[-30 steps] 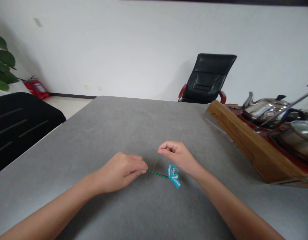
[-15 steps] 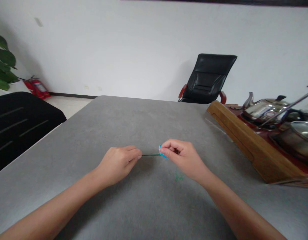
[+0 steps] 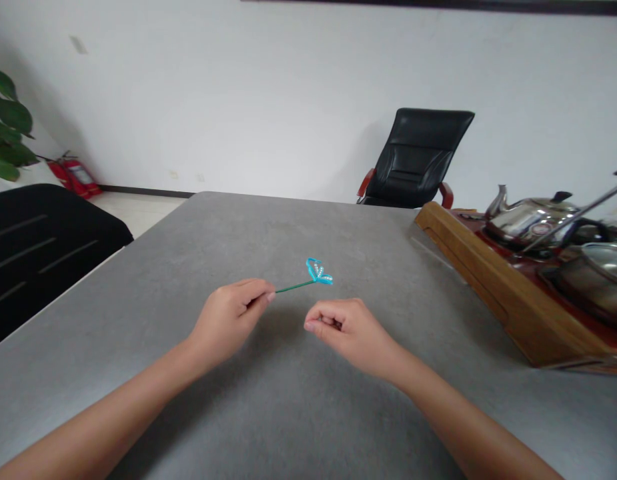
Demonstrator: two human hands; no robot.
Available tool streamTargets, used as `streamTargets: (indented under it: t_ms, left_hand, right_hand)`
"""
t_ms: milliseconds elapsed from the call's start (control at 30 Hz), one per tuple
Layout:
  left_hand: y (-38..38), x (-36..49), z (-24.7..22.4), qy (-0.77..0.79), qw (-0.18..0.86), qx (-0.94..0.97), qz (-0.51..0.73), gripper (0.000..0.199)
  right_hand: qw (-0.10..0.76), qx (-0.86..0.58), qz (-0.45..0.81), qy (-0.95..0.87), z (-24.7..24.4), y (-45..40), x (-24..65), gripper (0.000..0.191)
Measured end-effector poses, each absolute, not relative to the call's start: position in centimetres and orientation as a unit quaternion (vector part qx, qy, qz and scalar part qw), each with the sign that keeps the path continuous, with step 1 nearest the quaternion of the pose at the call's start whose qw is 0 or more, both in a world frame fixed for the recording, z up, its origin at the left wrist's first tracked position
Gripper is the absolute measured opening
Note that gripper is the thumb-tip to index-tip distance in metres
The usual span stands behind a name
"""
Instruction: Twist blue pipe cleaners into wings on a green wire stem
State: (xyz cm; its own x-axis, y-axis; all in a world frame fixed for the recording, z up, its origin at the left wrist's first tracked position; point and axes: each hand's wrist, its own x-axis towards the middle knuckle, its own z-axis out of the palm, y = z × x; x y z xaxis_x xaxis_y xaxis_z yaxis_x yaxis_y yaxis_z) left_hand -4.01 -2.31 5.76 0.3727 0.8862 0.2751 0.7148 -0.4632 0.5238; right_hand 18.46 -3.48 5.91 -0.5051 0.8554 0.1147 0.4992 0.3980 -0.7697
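Note:
My left hand (image 3: 228,321) pinches the end of a thin green stem (image 3: 295,287) between thumb and fingers, holding it above the grey table. At the stem's far end sits a small turquoise ribbon flower or butterfly (image 3: 318,271) with a row of pale beads. My right hand (image 3: 349,331) rests just below and to the right of that blue piece, not touching it. Its fingers are curled closed, and nothing shows in them.
The grey tabletop (image 3: 308,233) spreads around my hands. On the right, a wooden tray (image 3: 503,287) holds a steel kettle (image 3: 531,219) and a metal pot (image 3: 595,280). A black chair (image 3: 48,247) stands at the left, another (image 3: 415,157) beyond the table.
My right hand has let go of the blue piece and moved down, away from it. The stem now stays in my left hand alone, with its blue end pointing up and to the right.

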Motion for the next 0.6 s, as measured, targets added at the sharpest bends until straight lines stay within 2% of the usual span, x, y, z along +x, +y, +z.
streamTargets:
  t_ms: [367,600]
  left_hand:
    - [-2.2,-3.7,6.3,0.474,0.278,0.780,0.298,0.027]
    - [-2.5,-3.6,6.5,0.414,0.333,0.801,0.277,0.029]
  right_hand:
    - [0.277,-0.423,0.430,-0.748,3.4,-2.1,18.7,0.019]
    - [0.296,-0.435,0.456,-0.718,2.1,-1.3,19.1,0.019]
